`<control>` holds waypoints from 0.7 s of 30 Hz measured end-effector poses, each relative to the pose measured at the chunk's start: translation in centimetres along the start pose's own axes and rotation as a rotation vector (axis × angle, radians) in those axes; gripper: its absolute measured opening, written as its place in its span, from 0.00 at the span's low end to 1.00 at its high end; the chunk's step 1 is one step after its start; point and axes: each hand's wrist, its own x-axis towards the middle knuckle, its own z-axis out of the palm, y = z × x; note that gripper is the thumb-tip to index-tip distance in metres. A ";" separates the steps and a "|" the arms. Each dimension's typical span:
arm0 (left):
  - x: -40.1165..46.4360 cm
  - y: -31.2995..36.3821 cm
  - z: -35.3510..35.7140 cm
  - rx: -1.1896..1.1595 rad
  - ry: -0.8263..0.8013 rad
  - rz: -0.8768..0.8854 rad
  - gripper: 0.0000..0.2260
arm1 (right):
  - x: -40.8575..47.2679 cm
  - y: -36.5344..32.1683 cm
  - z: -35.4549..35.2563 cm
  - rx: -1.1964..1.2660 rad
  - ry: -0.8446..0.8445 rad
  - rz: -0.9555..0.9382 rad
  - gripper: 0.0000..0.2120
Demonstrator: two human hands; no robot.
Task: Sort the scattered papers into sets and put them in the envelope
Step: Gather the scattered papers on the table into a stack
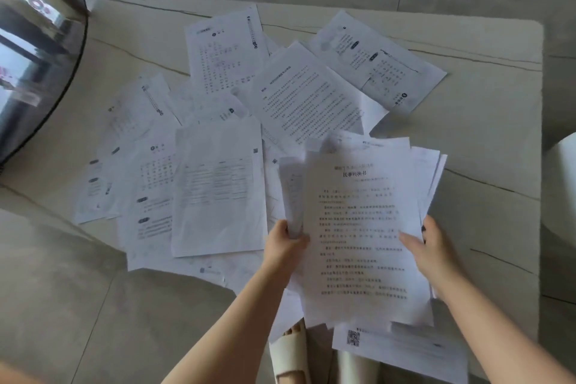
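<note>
Many printed white sheets point(218, 190) lie scattered and overlapping across a pale marble-look table top point(486, 121). Above its near edge I hold a stack of papers point(361, 227), its top page dense with printed text under a centred title. My left hand point(285, 243) grips the stack's left edge, fingers curled round a few curled sheets. My right hand point(428, 246) holds the right edge, thumb lying on the top page and fingers behind. No envelope is visible.
A dark glossy round table point(37, 72) stands at the far left. A white rounded object point(561, 181) shows at the right edge. Below the stack are my feet in pale sandals point(293, 349) on grey floor tiles. One sheet with a QR code point(399, 349) overhangs the table's near edge.
</note>
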 end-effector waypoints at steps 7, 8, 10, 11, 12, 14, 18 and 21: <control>0.4 0.8 -9.9 -0.032 0.194 0.082 0.03 | -1.8 -7.9 6.4 0.142 -0.125 -0.076 0.09; 1.0 0.6 -11.8 -0.038 0.237 0.069 0.03 | -1.3 -8.8 8.2 0.122 -0.142 -0.065 0.08; 2.7 -0.1 -15.6 -0.025 0.317 0.023 0.06 | -0.3 -10.3 12.4 0.069 -0.170 -0.057 0.06; 3.7 -0.5 -17.3 -0.016 0.353 0.004 0.07 | 0.1 -10.8 14.6 0.029 -0.186 -0.066 0.05; 4.7 -0.9 -18.7 -0.001 0.383 -0.012 0.08 | 0.6 -11.2 16.7 -0.009 -0.200 -0.074 0.06; 6.7 -1.7 -20.9 0.047 0.410 -0.038 0.06 | 1.2 -11.8 20.3 -0.067 -0.183 -0.074 0.07; 9.4 -2.8 -22.9 0.057 0.406 -0.071 0.04 | 1.3 -12.2 24.7 -0.082 -0.008 -0.069 0.14; 10.0 -2.8 -23.2 -0.037 0.370 -0.077 0.10 | 0.7 -12.9 25.8 0.024 -0.011 0.023 0.17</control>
